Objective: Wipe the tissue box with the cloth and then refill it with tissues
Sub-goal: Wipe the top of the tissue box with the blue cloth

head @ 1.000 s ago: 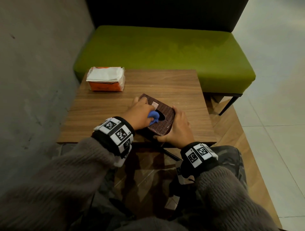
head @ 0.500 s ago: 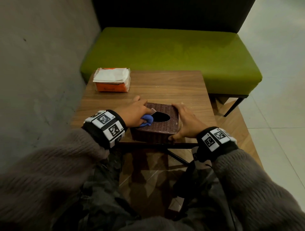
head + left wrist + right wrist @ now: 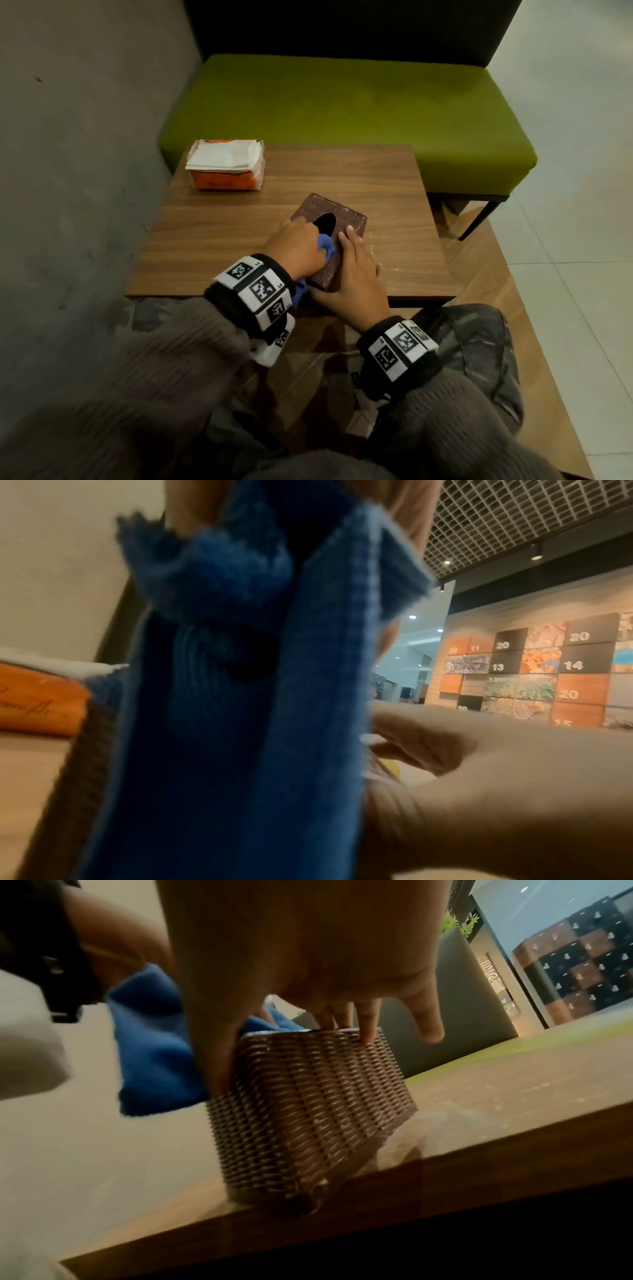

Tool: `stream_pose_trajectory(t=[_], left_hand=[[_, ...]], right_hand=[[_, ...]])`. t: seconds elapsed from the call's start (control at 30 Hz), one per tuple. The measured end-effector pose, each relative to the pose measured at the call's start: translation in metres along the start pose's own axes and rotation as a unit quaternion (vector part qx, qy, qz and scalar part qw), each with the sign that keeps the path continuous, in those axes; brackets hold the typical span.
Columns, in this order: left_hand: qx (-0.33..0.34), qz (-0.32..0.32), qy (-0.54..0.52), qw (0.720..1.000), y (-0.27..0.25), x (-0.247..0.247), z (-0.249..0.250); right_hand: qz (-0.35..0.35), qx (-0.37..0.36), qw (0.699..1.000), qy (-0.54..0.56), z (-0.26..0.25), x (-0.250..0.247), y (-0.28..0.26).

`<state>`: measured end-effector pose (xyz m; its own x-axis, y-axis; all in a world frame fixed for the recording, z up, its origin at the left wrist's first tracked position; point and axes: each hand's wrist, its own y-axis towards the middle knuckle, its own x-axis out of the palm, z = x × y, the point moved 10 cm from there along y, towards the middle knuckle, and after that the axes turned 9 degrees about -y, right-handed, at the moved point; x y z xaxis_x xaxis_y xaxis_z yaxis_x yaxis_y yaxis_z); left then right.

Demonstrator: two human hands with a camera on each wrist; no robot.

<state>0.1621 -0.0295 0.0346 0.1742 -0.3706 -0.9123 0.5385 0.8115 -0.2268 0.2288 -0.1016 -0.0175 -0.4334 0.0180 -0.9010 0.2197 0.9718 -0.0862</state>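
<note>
While the left hand [image 3: 294,246] rubs a bunched blue cloth [image 3: 324,247] against the near left part of the tissue box [image 3: 337,219], the job is, by my judgement, somewhere in its first half: wiping is under way and refilling has not begun. The box is a brown woven one with a dark oval opening in its top, and it stands near the front edge of the wooden table [image 3: 219,233], turned at an angle to that edge. From the right wrist view its near bottom corner seems to sit right at the table's lip, perhaps lifted a little (I cannot tell for sure).

The left hand's fingers are curled round the cloth, a tail of which hangs down below the wrist. The right hand [image 3: 356,274] steadies the box from the near right side: its thumb runs down one woven wall and several fingers [image 3: 368,1026] bend over the top rim, so it holds the box clamped between thumb and fingers, with the little finger sticking out free.

Nothing shows through the opening, which looks black, so the box appears empty. The pack of tissues [image 3: 226,164], orange with white sheets showing on top, lies untouched at the far left corner of the table, well apart from the box.

How many faces have been wiped cannot be read from here. Left to do, as I judge it: finish the remaining faces, put the cloth down, then load the tissues.
</note>
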Motion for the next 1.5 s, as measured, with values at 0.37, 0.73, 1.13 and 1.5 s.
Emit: stream_pose_trajectory(t=[0.37,0.73,1.13,1.5], left_hand=[[0.192,-0.156,0.15,0.957,-0.011,0.009,0.021],[0.14,-0.061,0.045,0.987,-0.015,0.013,0.019],[0.144,-0.167,0.084,0.972,0.01,0.013,0.002],[0.214,-0.13,0.183,0.951,-0.01,-0.001,0.004]], right_hand=[[-0.106,-0.104,0.989,-0.018,0.008,-0.015,0.012],[0.016,-0.018,0.999,0.031,-0.008,-0.005,-0.004],[-0.089,-0.107,0.99,-0.029,-0.002,-0.015,0.017],[-0.145,-0.133,0.979,-0.044,-0.004,-0.016,0.026]])
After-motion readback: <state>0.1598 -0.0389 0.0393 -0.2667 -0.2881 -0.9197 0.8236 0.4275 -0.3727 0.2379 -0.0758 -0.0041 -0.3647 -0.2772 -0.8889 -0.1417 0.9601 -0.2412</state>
